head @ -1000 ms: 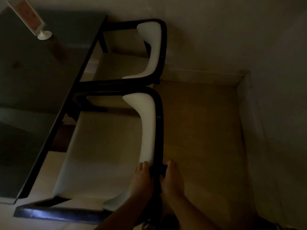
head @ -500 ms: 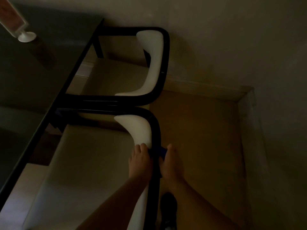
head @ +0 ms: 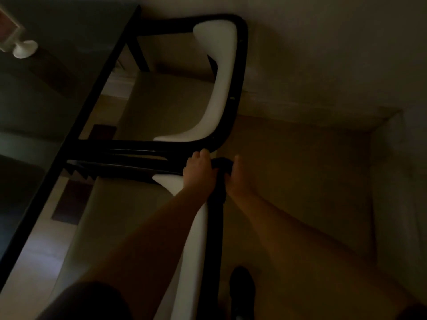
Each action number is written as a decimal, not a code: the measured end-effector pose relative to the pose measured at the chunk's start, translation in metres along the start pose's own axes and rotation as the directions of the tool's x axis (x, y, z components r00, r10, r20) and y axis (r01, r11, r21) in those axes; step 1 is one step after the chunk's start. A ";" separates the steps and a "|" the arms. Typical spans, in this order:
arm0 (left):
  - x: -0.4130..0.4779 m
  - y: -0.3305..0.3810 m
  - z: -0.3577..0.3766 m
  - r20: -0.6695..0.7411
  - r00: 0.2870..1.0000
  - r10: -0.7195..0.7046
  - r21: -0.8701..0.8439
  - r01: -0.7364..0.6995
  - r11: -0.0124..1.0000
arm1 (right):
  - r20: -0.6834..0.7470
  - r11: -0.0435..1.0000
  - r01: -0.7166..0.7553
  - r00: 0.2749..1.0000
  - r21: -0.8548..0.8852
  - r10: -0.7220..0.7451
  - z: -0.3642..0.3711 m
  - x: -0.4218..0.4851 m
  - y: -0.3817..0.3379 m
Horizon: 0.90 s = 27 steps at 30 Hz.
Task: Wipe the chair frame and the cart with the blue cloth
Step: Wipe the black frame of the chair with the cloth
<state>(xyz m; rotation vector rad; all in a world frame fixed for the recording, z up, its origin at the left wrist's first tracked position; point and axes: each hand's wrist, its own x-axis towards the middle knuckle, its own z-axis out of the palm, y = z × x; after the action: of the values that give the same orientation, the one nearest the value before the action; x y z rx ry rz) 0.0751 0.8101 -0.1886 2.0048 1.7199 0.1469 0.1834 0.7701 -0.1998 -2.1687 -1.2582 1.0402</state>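
The near chair has a black frame (head: 215, 227) and a white backrest (head: 196, 239) running up the middle of the dim view. A dark cloth (head: 220, 166), its blue hardly visible in this light, is wrapped over the frame's far corner. My left hand (head: 198, 173) grips the cloth and frame from the left side. On the right, my right hand (head: 236, 179) presses against the same cloth. A second chair (head: 241, 65) of the same kind stands just beyond. No cart is in view.
A dark table (head: 53, 93) with a black edge runs along the left, both chairs tucked against it. A white-footed sign stand (head: 23, 49) sits on its far corner. Pale walls close the back and right. My dark shoe (head: 241, 287) is on the tan floor.
Both hands have slid the cloth forward along the top rail, from the rail's near part to its far corner. The camera has leaned forward over the chair.
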 end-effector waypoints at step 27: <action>-0.209 -0.060 0.013 0.129 0.972 0.198 -0.013 -0.198 0.980 | 0.157 0.929 0.191 0.977 -0.317 -0.147 0.024 -0.205 0.036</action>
<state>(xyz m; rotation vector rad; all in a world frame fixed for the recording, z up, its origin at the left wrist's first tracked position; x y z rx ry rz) -0.0152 0.6121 -0.1777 2.1341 1.4393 0.0805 0.1218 0.5746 -0.1586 -2.2058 -1.7584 0.9683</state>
